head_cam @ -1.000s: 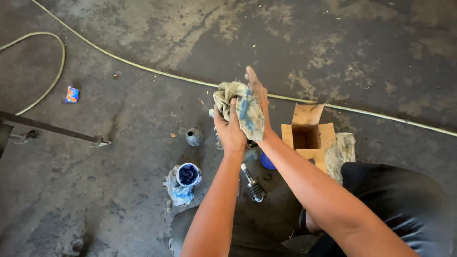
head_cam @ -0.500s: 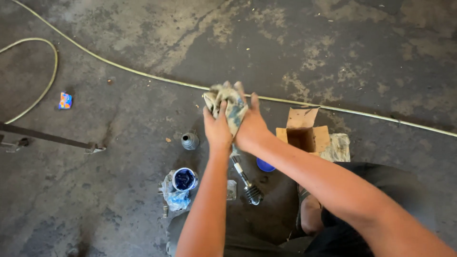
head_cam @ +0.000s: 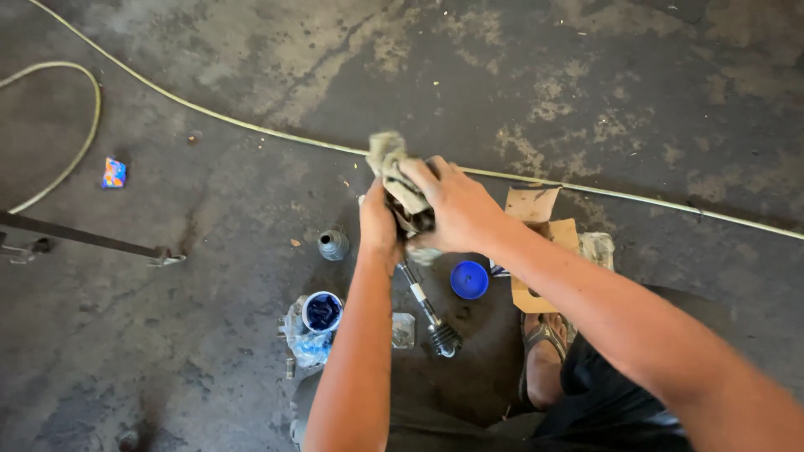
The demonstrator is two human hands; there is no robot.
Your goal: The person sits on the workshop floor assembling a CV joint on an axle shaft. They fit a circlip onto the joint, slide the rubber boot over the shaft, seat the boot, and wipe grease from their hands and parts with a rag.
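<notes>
Counted: two hands, left (head_cam: 378, 224) and right (head_cam: 452, 209); one rag (head_cam: 394, 163); one shaft (head_cam: 427, 314); one blue lid (head_cam: 469, 279); one open tub (head_cam: 322, 311); one cardboard box (head_cam: 536, 226); one hose (head_cam: 251, 125).

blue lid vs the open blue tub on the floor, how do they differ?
The blue lid lies flat and bare on the floor right of the shaft; the tub sits left of it on a crumpled plastic bag. The lid shows solid blue; the tub has a white rim around dark blue contents. Both are round and untouched by either hand.
</notes>
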